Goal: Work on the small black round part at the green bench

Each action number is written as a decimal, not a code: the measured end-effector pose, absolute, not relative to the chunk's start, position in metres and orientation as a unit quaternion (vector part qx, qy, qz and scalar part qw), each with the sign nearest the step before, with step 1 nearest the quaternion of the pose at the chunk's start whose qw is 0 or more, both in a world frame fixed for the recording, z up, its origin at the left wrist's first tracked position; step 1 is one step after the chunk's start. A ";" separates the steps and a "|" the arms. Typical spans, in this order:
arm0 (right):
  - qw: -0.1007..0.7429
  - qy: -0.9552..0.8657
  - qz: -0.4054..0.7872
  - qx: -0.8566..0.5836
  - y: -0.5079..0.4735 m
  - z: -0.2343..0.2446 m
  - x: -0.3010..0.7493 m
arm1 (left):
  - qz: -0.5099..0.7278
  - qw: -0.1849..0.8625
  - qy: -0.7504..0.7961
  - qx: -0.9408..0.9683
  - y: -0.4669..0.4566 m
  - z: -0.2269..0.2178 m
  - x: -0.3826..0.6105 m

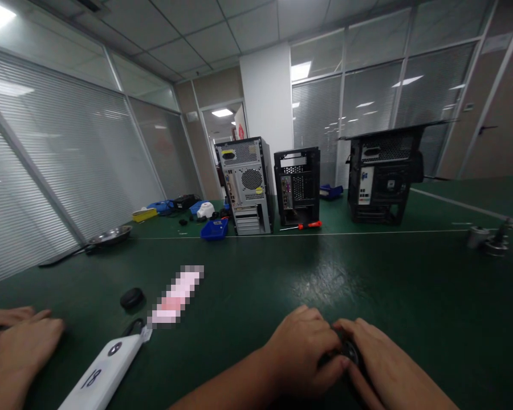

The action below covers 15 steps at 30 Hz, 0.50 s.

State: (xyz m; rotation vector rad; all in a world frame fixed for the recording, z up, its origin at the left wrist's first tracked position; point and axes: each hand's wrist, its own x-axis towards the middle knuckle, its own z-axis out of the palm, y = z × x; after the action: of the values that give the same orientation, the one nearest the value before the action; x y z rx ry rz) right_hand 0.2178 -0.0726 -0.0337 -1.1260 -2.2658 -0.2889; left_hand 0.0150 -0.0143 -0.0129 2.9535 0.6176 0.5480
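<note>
My left hand (305,348) and my right hand (378,361) are close together low in the view, right of the middle. Both have their fingers closed around a small black rounded object (350,351). Most of it is hidden by the fingers, so its kind does not show. To the left on the table lies a round black puck-like piece (131,298), apart from my hands. Between it and my left arm is a white power bank (105,370) marked 18, with a short dark cable at its far end. A blurred-out pink and white strip (177,299) lies just beyond.
A co-worker's hands (23,341) rest at the left edge. Across the green table (248,296) stand a silver-grey computer case (253,188), a black open case (298,188) and another black case (378,182). A red-handled screwdriver (310,225), blue tray (214,229) and metal parts (496,245) lie about.
</note>
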 end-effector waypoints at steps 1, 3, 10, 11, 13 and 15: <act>0.292 -0.852 -0.125 -0.415 -0.073 -0.032 0.217 | 0.180 0.039 0.203 0.962 -0.014 -0.013 0.015; 0.289 -0.853 -0.160 -0.405 -0.074 -0.028 0.215 | 0.185 0.046 0.207 0.960 -0.015 -0.011 0.015; 0.299 -0.850 -0.173 -0.397 -0.074 -0.021 0.209 | 0.200 0.057 0.214 0.954 -0.015 -0.009 0.016; 0.300 -0.851 -0.162 -0.400 -0.074 -0.024 0.209 | 0.200 0.050 0.216 0.954 -0.015 -0.009 0.016; 0.296 -0.851 -0.142 -0.409 -0.071 -0.029 0.211 | 0.209 0.034 0.221 0.952 -0.014 -0.010 0.016; 0.294 -0.850 -0.130 -0.419 -0.069 -0.035 0.214 | 0.225 0.027 0.223 0.948 -0.013 -0.012 0.016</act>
State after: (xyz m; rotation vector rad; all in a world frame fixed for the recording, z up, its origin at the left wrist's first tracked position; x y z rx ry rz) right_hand 0.2143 -0.0693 -0.0351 -1.1150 -2.2624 -0.3449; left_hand 0.0162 -0.0133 -0.0124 2.9292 0.6892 0.6939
